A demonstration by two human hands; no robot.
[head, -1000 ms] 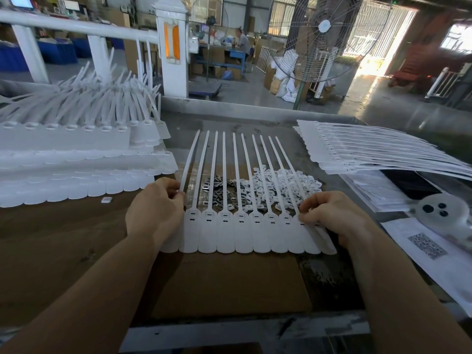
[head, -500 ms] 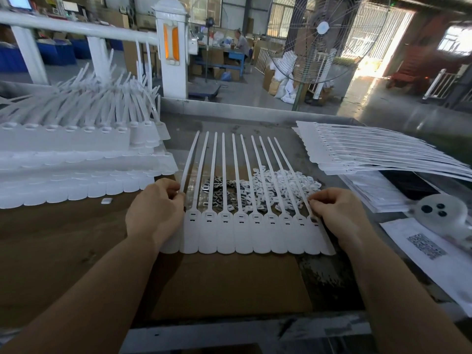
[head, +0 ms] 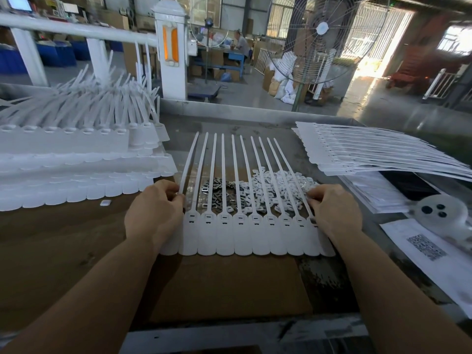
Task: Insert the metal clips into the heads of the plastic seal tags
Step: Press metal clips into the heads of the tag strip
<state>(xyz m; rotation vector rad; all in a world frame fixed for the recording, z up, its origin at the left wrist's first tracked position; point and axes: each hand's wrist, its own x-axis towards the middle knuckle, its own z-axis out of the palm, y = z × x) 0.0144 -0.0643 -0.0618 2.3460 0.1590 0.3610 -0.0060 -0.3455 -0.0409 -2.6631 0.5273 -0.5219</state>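
A joined strip of white seal tags (head: 245,238) lies flat on the counter (head: 63,238) between the hands. The left hand (head: 153,213) pinches the leftmost tail; the right hand (head: 334,210) curls its fingers onto the rightmost tag's head. Just beyond the hands, under the tails, sits a heap of metal clips (head: 219,194) (white plastic pieces (head: 278,183) beside it).

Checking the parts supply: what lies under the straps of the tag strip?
Under the tag strip straps lie dark metal clips and white plastic pieces, loose on the table. Whatever sits directly beneath each strap is covered.
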